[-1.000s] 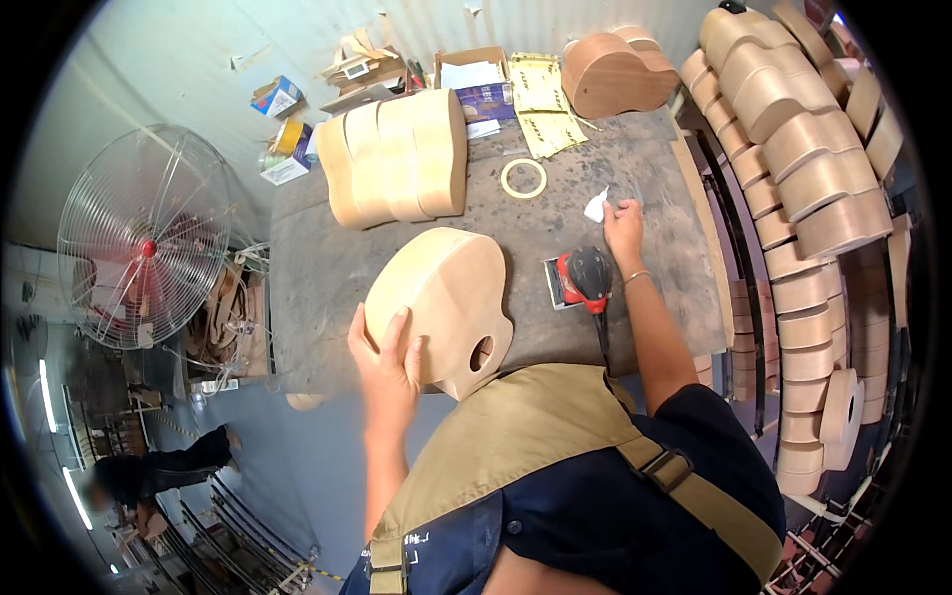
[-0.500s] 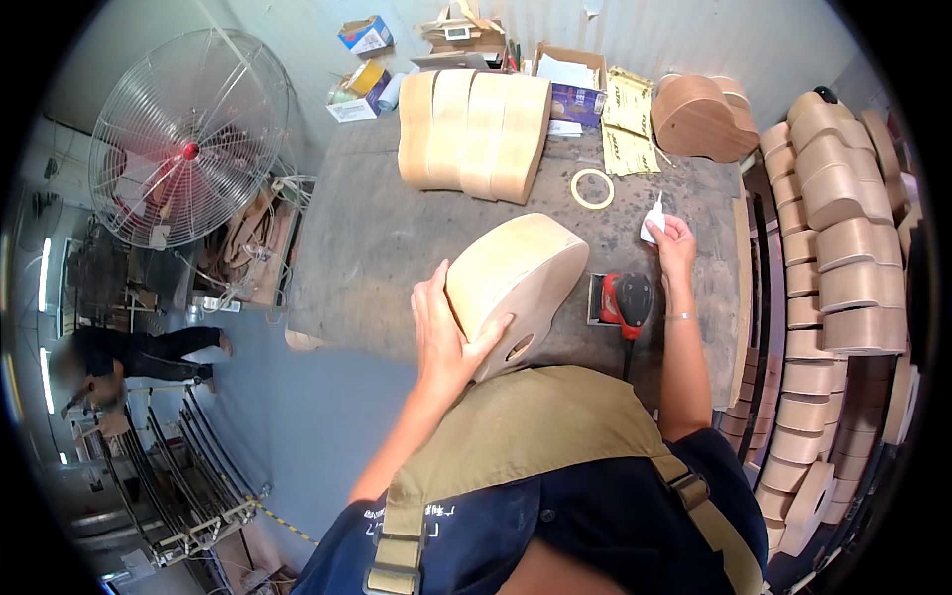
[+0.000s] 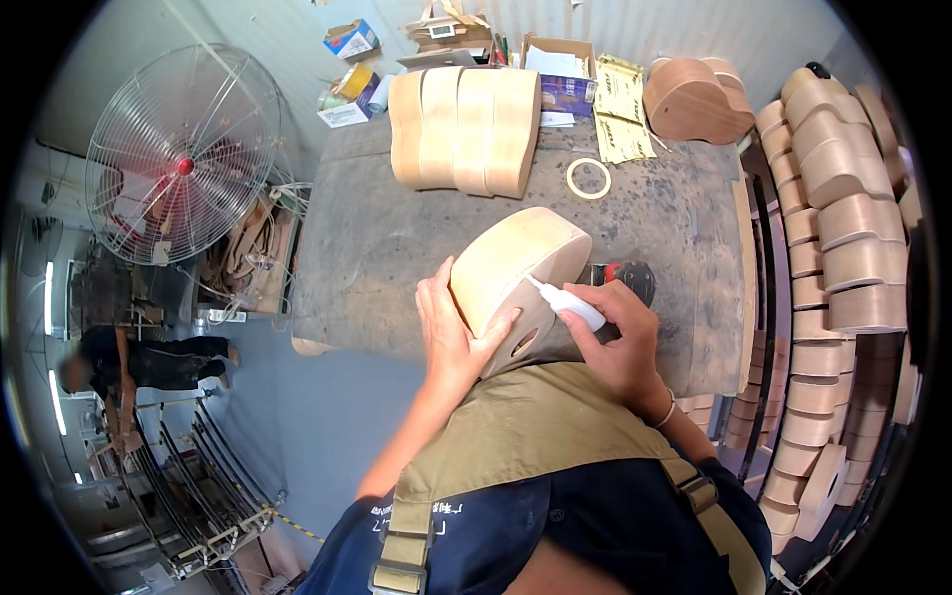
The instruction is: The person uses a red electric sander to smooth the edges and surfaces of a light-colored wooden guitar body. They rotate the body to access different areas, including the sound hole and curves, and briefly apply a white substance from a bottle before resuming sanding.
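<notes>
A pale wooden ukulele body (image 3: pixel 511 263) is tilted up on the workbench against my apron, its round sound hole facing right. My left hand (image 3: pixel 454 322) grips its near left part, thumb on the face and fingers over the curved side. Between the fingers of my right hand (image 3: pixel 623 332) is a small white glue bottle (image 3: pixel 577 307). The bottle's thin nozzle points left and meets the edge between the body's side and face, as far as I can see. Behind my right hand a red and black power sander (image 3: pixel 635 278) is partly hidden.
Several pale bodies stand in a row (image 3: pixel 464 134) at the bench's back, near a tape ring (image 3: pixel 589 179), yellow packets (image 3: pixel 623 109) and darker bodies (image 3: pixel 697 99). Stacked bodies (image 3: pixel 861 233) fill a right-hand rack. Leftward are a large fan (image 3: pixel 185 159) and another person (image 3: pixel 149 362) by a metal rack.
My right hand has brought the white bottle from the bench's right side leftward and nearer, onto the body's edge. My left hand still holds the body in nearly the same place.
</notes>
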